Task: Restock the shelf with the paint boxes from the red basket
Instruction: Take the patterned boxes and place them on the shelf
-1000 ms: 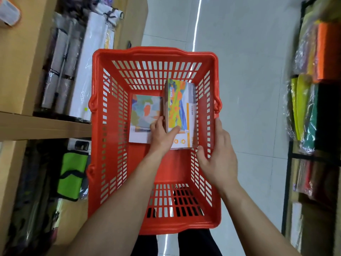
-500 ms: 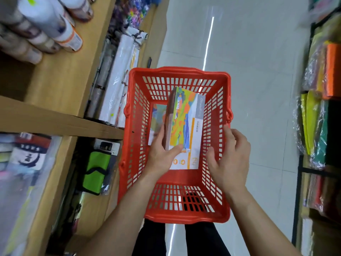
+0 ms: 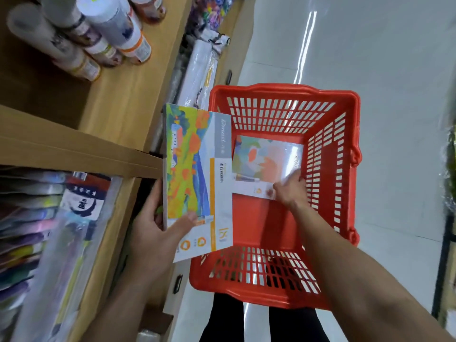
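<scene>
The red basket [image 3: 330, 183] sits on the floor in front of me. My left hand [image 3: 158, 233] grips a colourful paint box [image 3: 195, 174] by its lower edge, held above the basket's left rim beside the wooden shelf [image 3: 81, 154]. A second paint box [image 3: 266, 161] lies flat on the basket's bottom. My right hand [image 3: 291, 186] is inside the basket, its fingers on that box's lower right corner; a firm grip cannot be made out.
Paint tubes or bottles [image 3: 98, 38] lie on the upper shelf at left. Plastic-wrapped packs [image 3: 42, 218] fill the shelf below. White rolls [image 3: 199, 70] stand beyond the basket. Another rack [image 3: 449, 218] lines the right edge. Pale floor tiles [image 3: 370, 45] stretch ahead.
My left hand has lifted the tall paint box out of the basket and carried it left toward the shelf. My right hand left the basket's side and reached onto the flat box.
</scene>
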A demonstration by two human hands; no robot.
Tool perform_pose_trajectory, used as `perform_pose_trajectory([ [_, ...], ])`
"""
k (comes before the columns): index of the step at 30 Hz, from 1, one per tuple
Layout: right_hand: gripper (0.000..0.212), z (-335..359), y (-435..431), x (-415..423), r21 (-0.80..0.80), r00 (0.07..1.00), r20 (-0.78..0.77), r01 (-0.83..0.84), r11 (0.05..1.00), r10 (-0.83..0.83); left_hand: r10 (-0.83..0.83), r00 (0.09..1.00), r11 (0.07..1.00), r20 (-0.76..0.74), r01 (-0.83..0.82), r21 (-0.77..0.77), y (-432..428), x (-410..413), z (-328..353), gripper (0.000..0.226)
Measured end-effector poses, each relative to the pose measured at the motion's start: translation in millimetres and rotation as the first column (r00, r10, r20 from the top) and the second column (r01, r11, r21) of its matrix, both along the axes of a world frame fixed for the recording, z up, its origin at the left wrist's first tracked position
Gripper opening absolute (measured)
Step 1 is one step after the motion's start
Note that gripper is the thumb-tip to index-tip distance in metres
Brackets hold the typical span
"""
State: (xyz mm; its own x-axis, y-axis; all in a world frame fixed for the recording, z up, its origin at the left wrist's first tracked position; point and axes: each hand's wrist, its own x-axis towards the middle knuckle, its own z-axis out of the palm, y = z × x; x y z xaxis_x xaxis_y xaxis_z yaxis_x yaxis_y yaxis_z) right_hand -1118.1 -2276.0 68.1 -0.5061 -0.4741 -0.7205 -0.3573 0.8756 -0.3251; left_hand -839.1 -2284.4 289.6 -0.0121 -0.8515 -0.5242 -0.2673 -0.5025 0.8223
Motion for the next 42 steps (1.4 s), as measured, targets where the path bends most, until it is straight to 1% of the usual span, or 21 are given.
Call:
perform_pose_trajectory([
  [3,0.099,-15.0,-1.0,8.5,-0.01,0.996,-0.014,0.092,0.996,-0.092,0.002,1.0,1.0,0.03,-0.002,0.008,5.5,8.5,-10.7,0.084],
  [6,0.099,-20.6,1.0,5.9,-0.022,0.98,-0.042,0.193,0.981,-0.194,0.0,0.999,1.0,0.036,0.0,0.023,7.3,11.9,-20.3,0.081],
  [8,0.09,-18.8,0.5,0.1,-0.048,0.97,-0.024,0.24,0.97,-0.241,-0.011,1.0,0.999,0.023,0.01,0.041,6.4,11.4,-24.2,0.074],
  [11,0.061,-3.8,-8.3,-3.4,-0.191,0.96,0.033,0.28,0.941,-0.279,-0.029,0.999,0.998,0.015,0.028,0.06,5.5,8.3,-27.2,0.072],
  [13,0.056,10.0,-16.0,-1.7,-0.247,0.959,0.053,0.282,0.927,-0.278,-0.03,0.999,0.998,0.011,0.029,0.054,4.8,5.9,-25.5,0.073],
  [14,0.054,18.2,-19.1,0.4,-0.261,0.963,0.068,0.269,0.927,-0.26,-0.027,1.0,0.998,0.007,0.027,0.05,5.0,5.3,-24.2,0.074],
  [16,0.047,37.9,-23.0,6.4,-0.314,0.982,0.069,0.188,0.931,-0.175,-0.012,1.0,0.998,-0.003,0.012,0.056,5.7,4.0,-18.2,0.075],
  [20,0.034,101.4,-15.9,15.1,-0.391,0.996,-0.093,-0.045,0.919,0.009,0.014,1.0,0.997,-0.014,-0.013,0.079,11.1,3.8,5.9,0.081],
  [22,0.032,139.7,-3.8,9.3,-0.412,0.988,-0.132,-0.13,0.902,0.082,0.035,0.999,0.996,-0.029,-0.032,0.081,15.7,2.5,29.2,0.078],
  [26,0.027,219.0,25.0,-6.2,-0.474,0.977,-0.137,-0.21,0.855,0.164,0.085,0.995,0.996,-0.05,-0.083,0.037,33.5,-0.8,83.3,0.076],
  [28,0.027,256.6,39.2,-7.0,-0.5,0.967,-0.156,-0.253,0.828,0.201,0.116,0.991,0.993,-0.061,-0.117,-0.005,47.5,-2.2,113.3,0.069],
  [30,0.027,290.9,50.7,-4.4,-0.544,0.957,-0.166,-0.291,0.787,0.24,0.158,0.985,0.986,-0.075,-0.162,-0.048,63.6,-3.3,144.7,0.067],
  [34,0.029,356.4,64.9,8.8,-0.608,0.923,-0.196,-0.379,0.697,0.331,0.242,0.967,0.955,-0.075,-0.251,-0.156,107.3,5.1,201.0,0.075],
  [39,0.029,427.4,85.3,35.7,-0.696,0.86,-0.274,-0.486,0.528,0.43,0.35,0.925,0.892,-0.148,-0.377,-0.248,169.8,33.8,258.4,0.076],
  [42,0.027,462.5,106.9,56.8,-0.771,0.853,-0.274,-0.471,0.428,0.445,0.411,0.894,0.843,-0.178,-0.447,-0.299,214.5,59.1,289.3,0.085],
])
